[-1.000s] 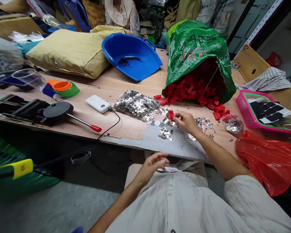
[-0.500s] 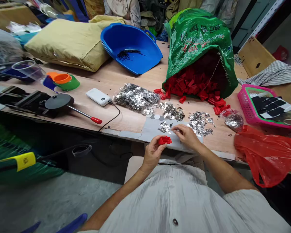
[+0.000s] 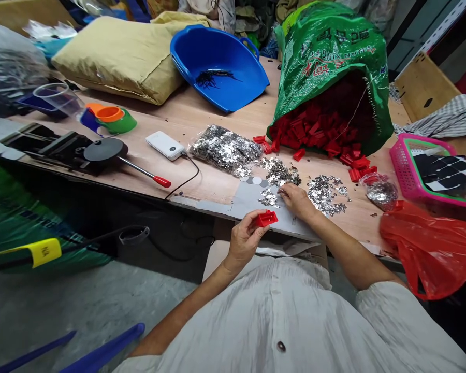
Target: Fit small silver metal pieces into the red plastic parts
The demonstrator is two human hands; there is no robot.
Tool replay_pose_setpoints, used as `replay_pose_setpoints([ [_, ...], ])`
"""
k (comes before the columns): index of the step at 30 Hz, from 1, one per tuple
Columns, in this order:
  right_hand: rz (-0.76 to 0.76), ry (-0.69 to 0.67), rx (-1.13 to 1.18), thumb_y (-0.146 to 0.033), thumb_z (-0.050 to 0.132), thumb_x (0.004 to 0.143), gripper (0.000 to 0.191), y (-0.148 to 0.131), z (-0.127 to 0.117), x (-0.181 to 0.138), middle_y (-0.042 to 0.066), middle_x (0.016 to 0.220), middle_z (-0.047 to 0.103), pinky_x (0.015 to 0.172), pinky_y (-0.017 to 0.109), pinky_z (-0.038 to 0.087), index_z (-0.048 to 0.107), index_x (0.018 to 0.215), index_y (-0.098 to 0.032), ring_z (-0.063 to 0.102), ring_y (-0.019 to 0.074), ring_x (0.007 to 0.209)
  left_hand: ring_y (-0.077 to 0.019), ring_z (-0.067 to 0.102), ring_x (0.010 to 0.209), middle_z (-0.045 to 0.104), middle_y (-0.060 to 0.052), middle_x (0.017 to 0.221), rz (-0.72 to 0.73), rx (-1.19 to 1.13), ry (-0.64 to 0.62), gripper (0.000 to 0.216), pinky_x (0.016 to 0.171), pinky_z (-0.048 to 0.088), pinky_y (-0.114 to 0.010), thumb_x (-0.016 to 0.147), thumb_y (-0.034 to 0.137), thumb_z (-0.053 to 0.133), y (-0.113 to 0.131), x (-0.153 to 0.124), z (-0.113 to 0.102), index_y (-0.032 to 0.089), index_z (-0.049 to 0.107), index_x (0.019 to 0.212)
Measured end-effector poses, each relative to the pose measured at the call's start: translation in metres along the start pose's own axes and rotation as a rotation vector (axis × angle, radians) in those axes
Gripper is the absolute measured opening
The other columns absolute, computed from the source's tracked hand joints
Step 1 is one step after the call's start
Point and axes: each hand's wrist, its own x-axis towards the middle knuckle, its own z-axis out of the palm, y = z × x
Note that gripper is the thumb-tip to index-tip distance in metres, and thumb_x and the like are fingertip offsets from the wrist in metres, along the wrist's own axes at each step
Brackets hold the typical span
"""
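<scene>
My left hand (image 3: 244, 239) grips a small red plastic housing (image 3: 266, 218) just past the table's front edge, its hollow side facing up. Over the grey sheet (image 3: 248, 199), my right hand (image 3: 298, 201) has thumb and fingertips pinched together at the edge of a little heap of flat silver metal pieces (image 3: 268, 197). Whatever those fingertips hold is too small to make out. A second pile of metal pieces (image 3: 326, 194) spreads to the right of this hand, and a darker pile (image 3: 280, 172) lies beyond it.
A green sack (image 3: 334, 49) spills red housings at the back. Left of it are a clear bag of metal pieces (image 3: 225, 150), a blue basin (image 3: 221, 57), a white power bank (image 3: 165, 145) and a lever tool (image 3: 104, 150). A pink basket (image 3: 406, 168) and red plastic bag (image 3: 431, 243) sit right.
My right hand has moved slightly away from me, to the small heap's edge. My left hand still holds the red housing, now turned slightly. The whole view has shifted a little.
</scene>
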Motion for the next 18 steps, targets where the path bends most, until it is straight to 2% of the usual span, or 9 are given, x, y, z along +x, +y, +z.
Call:
replay_pose_setpoints([
  [2, 0.104, -0.028, 0.269, -0.022, 0.053, 0.088, 0.019, -0.009, -0.006, -0.006, 0.002, 0.079, 0.059, 0.063, 0.026, 0.041, 0.065, 0.103, -0.020, 0.051, 0.0139, 0.067, -0.0211, 0.068, 0.106, 0.068, -0.009, 0.120, 0.042, 0.087, 0.005, 0.035, 0.097, 0.054, -0.036, 0.084, 0.024, 0.067, -0.001, 0.001, 0.000, 0.019, 0.061, 0.118],
  [5, 0.230, -0.187, 0.686, -0.033, 0.052, 0.089, 0.026, -0.025, -0.012, -0.021, -0.005, 0.064, 0.046, 0.050, 0.023, 0.032, 0.062, 0.109, -0.020, 0.038, 0.0092, 0.051, -0.0200, 0.068, 0.104, 0.069, -0.008, 0.118, 0.098, 0.207, 0.013, 0.034, 0.096, 0.055, -0.034, 0.084, 0.025, 0.066, -0.003, 0.004, 0.001, 0.020, 0.061, 0.118],
  [7, 0.262, -0.244, 0.811, -0.035, 0.053, 0.087, 0.025, -0.033, -0.012, -0.030, -0.006, 0.059, 0.042, 0.048, 0.022, 0.030, 0.063, 0.103, -0.018, 0.035, 0.0083, 0.048, -0.0191, 0.069, 0.102, 0.069, -0.006, 0.115, 0.116, 0.250, 0.013, 0.034, 0.094, 0.056, -0.033, 0.085, 0.025, 0.065, -0.004, 0.007, 0.004, 0.021, 0.061, 0.118],
  [10, 0.233, -0.194, 0.742, -0.032, 0.053, 0.087, 0.019, -0.039, -0.011, -0.041, -0.005, 0.062, 0.047, 0.050, 0.022, 0.033, 0.062, 0.096, -0.018, 0.039, 0.0083, 0.051, -0.0183, 0.070, 0.098, 0.070, -0.005, 0.112, 0.119, 0.269, 0.005, 0.032, 0.091, 0.057, -0.032, 0.085, 0.026, 0.064, -0.006, 0.010, 0.010, 0.021, 0.061, 0.117],
  [14, 0.183, -0.126, 0.557, -0.029, 0.055, 0.087, 0.018, -0.040, -0.017, -0.046, -0.004, 0.065, 0.054, 0.053, 0.022, 0.036, 0.065, 0.098, -0.019, 0.045, 0.0090, 0.054, -0.0181, 0.070, 0.097, 0.070, -0.005, 0.111, 0.135, 0.302, -0.004, 0.031, 0.089, 0.058, -0.031, 0.085, 0.027, 0.063, -0.005, 0.011, 0.013, 0.021, 0.061, 0.116],
  [18, 0.166, -0.110, 0.537, -0.031, 0.062, 0.085, 0.018, -0.036, -0.024, -0.048, -0.001, 0.074, 0.065, 0.058, 0.023, 0.044, 0.068, 0.097, -0.019, 0.057, 0.0108, 0.058, -0.0191, 0.070, 0.099, 0.070, -0.007, 0.114, 0.177, 0.385, -0.006, 0.032, 0.087, 0.058, -0.031, 0.087, 0.026, 0.062, -0.003, 0.010, 0.013, 0.021, 0.060, 0.118],
])
